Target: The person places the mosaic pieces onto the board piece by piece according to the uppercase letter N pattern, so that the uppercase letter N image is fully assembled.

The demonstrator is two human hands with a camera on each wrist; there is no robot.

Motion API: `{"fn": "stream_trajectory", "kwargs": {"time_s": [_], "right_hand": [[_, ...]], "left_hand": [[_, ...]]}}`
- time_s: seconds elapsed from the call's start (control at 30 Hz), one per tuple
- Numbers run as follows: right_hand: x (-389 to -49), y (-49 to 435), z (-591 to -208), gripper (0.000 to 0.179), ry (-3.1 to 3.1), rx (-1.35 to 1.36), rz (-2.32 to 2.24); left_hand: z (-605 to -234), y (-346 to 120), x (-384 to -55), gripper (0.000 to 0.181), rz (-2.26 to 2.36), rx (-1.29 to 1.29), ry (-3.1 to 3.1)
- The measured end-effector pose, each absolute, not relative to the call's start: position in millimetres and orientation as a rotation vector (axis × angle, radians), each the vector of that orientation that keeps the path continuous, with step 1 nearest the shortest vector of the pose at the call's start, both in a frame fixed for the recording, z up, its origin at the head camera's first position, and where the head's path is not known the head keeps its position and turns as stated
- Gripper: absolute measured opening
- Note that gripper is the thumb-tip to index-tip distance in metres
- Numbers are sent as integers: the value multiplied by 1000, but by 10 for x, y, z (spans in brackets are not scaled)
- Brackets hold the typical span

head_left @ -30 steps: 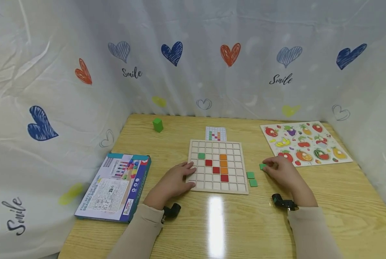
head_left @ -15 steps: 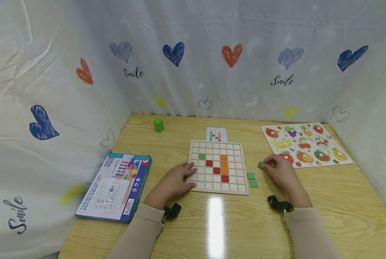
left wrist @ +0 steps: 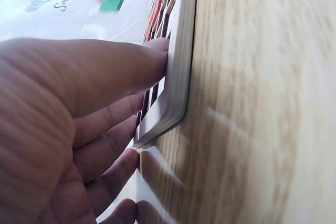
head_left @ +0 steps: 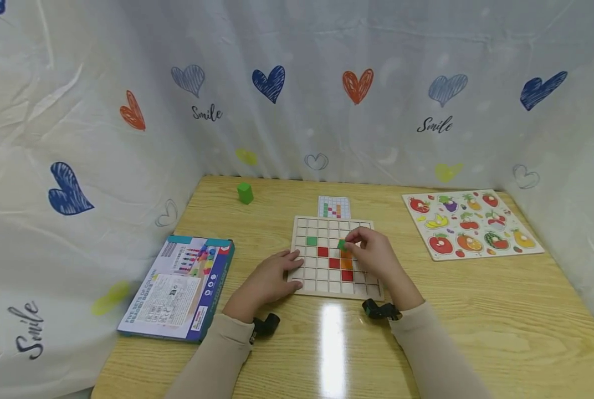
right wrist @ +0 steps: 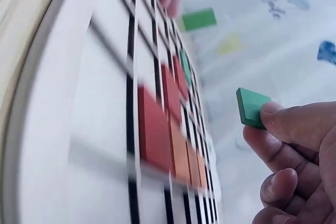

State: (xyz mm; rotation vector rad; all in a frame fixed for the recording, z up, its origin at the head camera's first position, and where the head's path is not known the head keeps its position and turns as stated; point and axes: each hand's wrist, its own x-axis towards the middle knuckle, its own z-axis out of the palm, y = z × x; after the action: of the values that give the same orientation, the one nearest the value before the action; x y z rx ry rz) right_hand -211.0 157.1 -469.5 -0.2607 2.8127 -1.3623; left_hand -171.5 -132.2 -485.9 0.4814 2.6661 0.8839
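My right hand (head_left: 377, 256) is pinching a green tile (right wrist: 252, 107) over the grid board (head_left: 322, 286); my left hand (head_left: 267, 279), fingers parted, is touching its left edge. The wooden tabletop (head_left: 521, 332) is reflecting light, and a heart-printed curtain (head_left: 402, 144) is hanging around.

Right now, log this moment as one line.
right hand: pinches green tile above grid board | left hand: touches grid board's left edge | on grid board: red tiles, orange tiles, another green tile
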Motion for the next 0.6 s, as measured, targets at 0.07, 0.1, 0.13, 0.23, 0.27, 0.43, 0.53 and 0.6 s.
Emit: {"fn": "stream_trajectory", "kwargs": {"time_s": [0.07,0.1,0.13,0.23,0.27,0.43,0.53,0.6], "right_hand": [[-2142,1416,-4691,4,2783,-298,-1379],[-2158,1348,-4692,4,2778,-323,-1376],[-2174,1290,-4698,4,2774,-345,-1366],[-2225,1139,-4726,4,2764,-394,-1339],[-2241,1097,-4737,4,2766,-407,-1326],[-2309,948,-4807,4,2784,-444,-1247],[-2337,895,-4848,4,2803,-462,-1203],[-2347,871,-4865,4,2810,-467,-1193]], "left_hand": [[-4851,-1326,-1714,61,872,490,2669],[-4845,-1324,-1715,61,864,491,2672],[-4842,-1323,-1713,61,865,496,2673],[-4840,-1317,-1714,61,867,501,2679],[-4841,-1316,-1715,60,867,503,2681],[-4846,-1315,-1721,61,864,519,2685],[-4846,-1322,-1721,61,867,525,2683],[-4841,-1329,-1722,61,867,527,2682]]}}
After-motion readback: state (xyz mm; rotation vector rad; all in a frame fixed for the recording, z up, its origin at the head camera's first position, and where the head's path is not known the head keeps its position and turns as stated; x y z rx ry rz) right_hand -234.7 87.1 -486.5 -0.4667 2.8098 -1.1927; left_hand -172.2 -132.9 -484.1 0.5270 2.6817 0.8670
